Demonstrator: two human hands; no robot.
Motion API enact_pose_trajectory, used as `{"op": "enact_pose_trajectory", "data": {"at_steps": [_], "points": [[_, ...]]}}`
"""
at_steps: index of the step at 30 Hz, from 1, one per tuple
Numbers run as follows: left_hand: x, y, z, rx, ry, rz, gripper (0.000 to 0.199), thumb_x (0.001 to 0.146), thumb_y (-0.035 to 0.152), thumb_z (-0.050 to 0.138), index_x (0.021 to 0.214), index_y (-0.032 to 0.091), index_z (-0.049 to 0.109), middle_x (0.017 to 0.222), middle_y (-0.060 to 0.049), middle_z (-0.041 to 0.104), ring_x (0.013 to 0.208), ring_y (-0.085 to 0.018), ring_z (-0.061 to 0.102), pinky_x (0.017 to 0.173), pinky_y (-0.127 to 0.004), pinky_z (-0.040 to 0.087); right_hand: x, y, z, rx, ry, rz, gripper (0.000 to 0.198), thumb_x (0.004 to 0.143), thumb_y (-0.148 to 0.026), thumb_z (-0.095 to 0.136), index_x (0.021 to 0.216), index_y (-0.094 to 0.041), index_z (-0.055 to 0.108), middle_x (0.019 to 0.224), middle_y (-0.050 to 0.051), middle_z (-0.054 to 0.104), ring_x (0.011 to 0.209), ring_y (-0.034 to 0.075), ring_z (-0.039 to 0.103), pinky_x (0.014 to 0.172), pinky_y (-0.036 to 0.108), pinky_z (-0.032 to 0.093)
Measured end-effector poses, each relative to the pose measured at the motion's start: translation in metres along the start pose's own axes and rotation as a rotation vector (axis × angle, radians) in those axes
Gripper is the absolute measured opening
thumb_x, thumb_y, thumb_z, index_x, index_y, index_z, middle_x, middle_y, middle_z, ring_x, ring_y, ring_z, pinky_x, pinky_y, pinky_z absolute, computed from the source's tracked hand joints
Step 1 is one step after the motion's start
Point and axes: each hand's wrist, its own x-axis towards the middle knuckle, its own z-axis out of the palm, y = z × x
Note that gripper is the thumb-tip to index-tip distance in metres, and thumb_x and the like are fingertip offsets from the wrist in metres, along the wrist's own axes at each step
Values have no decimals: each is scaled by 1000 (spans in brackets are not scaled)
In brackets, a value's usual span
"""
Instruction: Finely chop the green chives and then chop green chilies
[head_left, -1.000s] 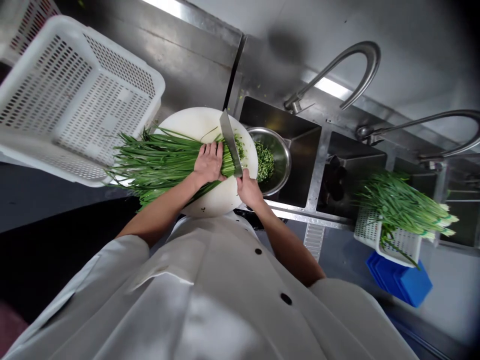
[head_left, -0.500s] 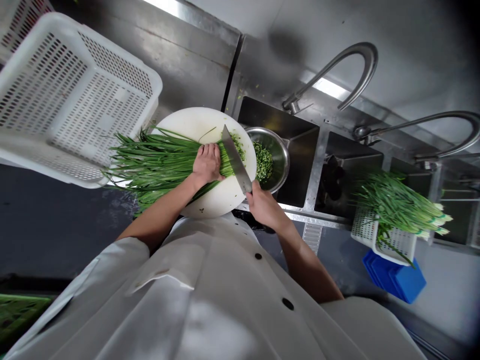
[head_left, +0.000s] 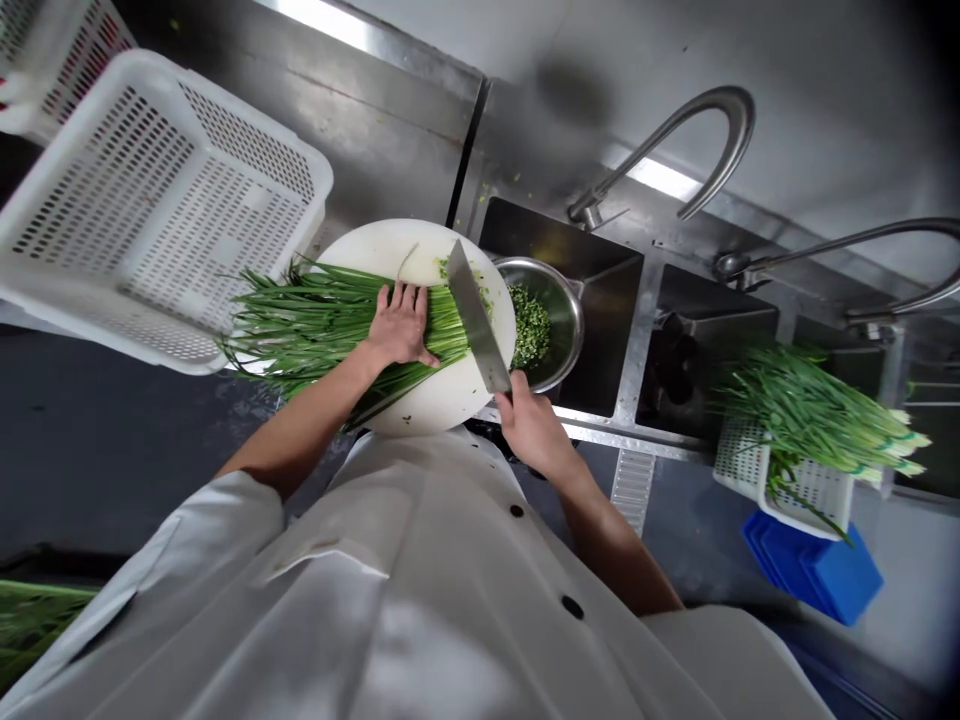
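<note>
A thick bunch of green chives (head_left: 315, 310) lies across a round white cutting board (head_left: 442, 405). My left hand (head_left: 399, 325) rests flat on top of the bunch, fingers spread and thumb out to the side. In my right hand (head_left: 536, 425) is the handle of a cleaver (head_left: 478, 325), its wide blade standing at the cut end of the stalks. Small green bits lie beside the blade. Just past the board's right edge, a metal bowl (head_left: 568, 340) in the sink holds chopped chives (head_left: 529, 325).
A large white perforated basket (head_left: 225, 215) stands at the left. Sinks with curved faucets (head_left: 739, 120) run along the right. More bundled greens (head_left: 832, 410) lie over a white basket (head_left: 814, 495) at far right, above blue plastic pieces (head_left: 832, 575).
My left hand has slid left along the chives, and its fingers have spread from a closer grip. The cleaver has shifted slightly; my right hand still holds it.
</note>
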Motion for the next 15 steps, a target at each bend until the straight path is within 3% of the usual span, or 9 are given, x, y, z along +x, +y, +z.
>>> {"op": "enact_pose_trajectory", "data": {"at_steps": [4,11,15], "points": [[0,3,10,-6,27,-6,144,62,76,79,166,1,12,167,-29,23,157,-49,10,127,-57,1,-7,-2,-6,4,-91,-4,27,104,-25,39,126,-14,48,88,13,71,81,29,70,67,31,41],[0,5,16,-46,76,29,134,65,71,78,164,3,19,163,-27,32,154,-44,22,129,-53,2,69,-11,32,14,-26,-4,37,105,-26,37,137,-9,43,102,19,74,96,32,70,80,34,46],[-2,3,15,-45,100,26,132,65,70,78,163,2,23,169,-28,20,155,-46,20,128,-50,7,82,-10,46,29,28,5,44,106,-30,35,145,-8,40,106,21,74,99,34,69,82,36,48]]}}
